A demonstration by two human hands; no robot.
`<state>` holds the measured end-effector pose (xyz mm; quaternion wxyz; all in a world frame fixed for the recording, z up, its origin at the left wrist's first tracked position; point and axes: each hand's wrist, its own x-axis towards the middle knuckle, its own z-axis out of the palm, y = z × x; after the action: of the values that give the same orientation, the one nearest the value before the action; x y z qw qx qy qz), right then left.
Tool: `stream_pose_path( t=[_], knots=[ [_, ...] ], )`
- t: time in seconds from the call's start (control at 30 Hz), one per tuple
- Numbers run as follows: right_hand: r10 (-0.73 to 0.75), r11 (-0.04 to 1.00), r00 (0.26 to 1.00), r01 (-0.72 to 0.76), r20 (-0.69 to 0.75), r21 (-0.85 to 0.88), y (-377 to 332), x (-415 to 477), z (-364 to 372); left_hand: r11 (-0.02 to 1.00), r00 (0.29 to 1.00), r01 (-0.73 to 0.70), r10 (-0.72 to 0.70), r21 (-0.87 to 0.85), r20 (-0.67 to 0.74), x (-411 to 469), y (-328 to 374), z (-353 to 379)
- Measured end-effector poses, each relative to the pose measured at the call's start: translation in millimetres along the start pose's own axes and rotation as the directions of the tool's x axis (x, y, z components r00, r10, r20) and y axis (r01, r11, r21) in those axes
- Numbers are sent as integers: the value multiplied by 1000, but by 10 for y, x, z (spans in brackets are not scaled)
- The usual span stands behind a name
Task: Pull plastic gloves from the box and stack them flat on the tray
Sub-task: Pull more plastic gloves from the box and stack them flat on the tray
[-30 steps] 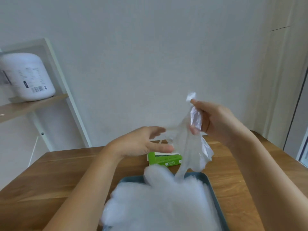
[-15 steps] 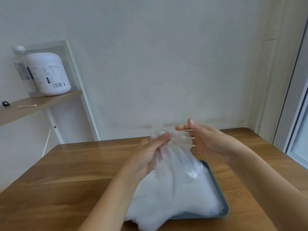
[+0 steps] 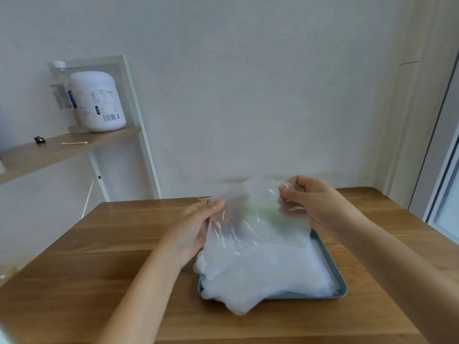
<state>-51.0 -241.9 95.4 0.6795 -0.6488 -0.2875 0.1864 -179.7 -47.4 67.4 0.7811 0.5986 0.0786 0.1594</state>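
Wooden table (image 3: 119, 247) beneath a plain pale wall is seen carrying a grey tray (image 3: 340, 286) heaped with clear gloves (image 3: 263, 274). One more glove (image 3: 248, 232) is held spread above the heap, pinched at its upper corners by the left hand (image 3: 193, 232) and the right hand (image 3: 318, 202). Such film is judged thin, limp, nearly weightless and clingy, so it is best gripped at both corners and lowered flat.

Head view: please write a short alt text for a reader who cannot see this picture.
The left hand and right hand hold a clear plastic glove spread between them above a blue-grey tray piled with gloves, on a wooden table. A white jug stands on a shelf at left.
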Motion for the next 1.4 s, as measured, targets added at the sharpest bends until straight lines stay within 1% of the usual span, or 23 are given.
stream_pose_path(
  t=[0.1, 0.2, 0.3, 0.4, 0.47, 0.53, 0.6, 0.63, 0.67, 0.7, 0.77, 0.83, 0.9, 0.97, 1.03, 1.1, 1.17, 1.23, 1.27, 1.3, 1.33, 1.37, 1.4],
  knots=[
    [-48, 986, 998, 43, -28, -163, 33, 19, -23, 991, 997, 70, -74, 115, 36, -34, 73, -104],
    [-22, 938, 998, 2, -56, -345, 195, 99, -96, 953, 983, 180, -186, 244, 1, -47, 63, -169],
    [83, 854, 996, -86, -29, -513, 476, 179, -184, 829, 958, 271, -279, 489, -58, -22, -41, -202],
    [159, 810, 987, -145, -24, -568, 765, 264, -269, 688, 932, 341, -335, 641, -136, 46, -161, -252],
    [164, 772, 986, -141, -19, -619, 921, 305, -316, 539, 918, 365, -344, 759, -197, 102, -220, -313],
    [141, 728, 990, -117, -20, -675, 1026, 322, -354, 309, 910, 373, -304, 875, -281, 140, -256, -367],
    [116, 688, 993, -95, -21, -719, 1095, 335, -395, 66, 925, 357, -167, 932, -343, 134, -251, -359],
    [105, 669, 994, -82, -16, -739, 1109, 334, -408, -9, 937, 343, -61, 939, -343, 106, -231, -308],
    [95, 660, 995, -68, -7, -748, 1119, 336, -417, -37, 950, 310, 46, 950, -309, 86, -213, -230],
    [87, 663, 996, -57, 1, -746, 1128, 339, -424, -12, 961, 241, 139, 970, -237, 74, -204, -136],
    [85, 679, 996, -45, 17, -733, 1148, 343, -433, 109, 971, -6, 237, 994, -20, 76, -226, 116],
    [67, 694, 997, -26, 29, -720, 1165, 334, -426, 195, 953, -261, 206, 946, 221, 98, -330, 376],
    [41, 715, 999, -6, 33, -699, 1187, 322, -424, 204, 930, -368, 87, 907, 357, 160, -546, 528],
    [32, 710, 998, 9, 45, -704, 1207, 312, -427, 169, 918, -390, -5, 905, 397, 247, -765, 531],
    [35, 685, 998, 14, 53, -729, 1212, 291, -430, 152, 916, -377, -85, 914, 392, 322, -921, 452],
    [-18, 588, 999, 38, 33, -808, 1207, 275, -439, 161, 919, -343, -149, 926, 366, 359, -1022, 365],
    [-200, 453, 980, 111, 20, -885, 1188, 251, -445, 103, 923, -318, -195, 942, 333, 375, -1098, 307],
    [-402, 401, 908, 288, 116, -870, 1154, 216, -400, 15, 925, -309, -228, 951, 304, 382, -1154, 286],
    [-430, 401, 882, 378, 193, -835, 1132, 185, -356, -10, 926, -301, -240, 953, 291, 385, -1183, 285],
    [-401, 418, 872, 447, 280, -791, 1134, 155, -308, -15, 928, -291, -247, 957, 278, 397, -1205, 283],
    [-317, 461, 879, 471, 356, -752, 1145, 123, -254, -9, 930, -282, -247, 959, 271, 410, -1218, 286],
    [-197, 517, 889, 453, 415, -726, 1189, 94, -215, 1, 933, -271, -246, 963, 263, 416, -1223, 295],
    [-78, 545, 886, 421, 457, -725, 1245, 83, -197, 2, 935, -257, -252, 966, 249, 419, -1226, 293]
  ],
)
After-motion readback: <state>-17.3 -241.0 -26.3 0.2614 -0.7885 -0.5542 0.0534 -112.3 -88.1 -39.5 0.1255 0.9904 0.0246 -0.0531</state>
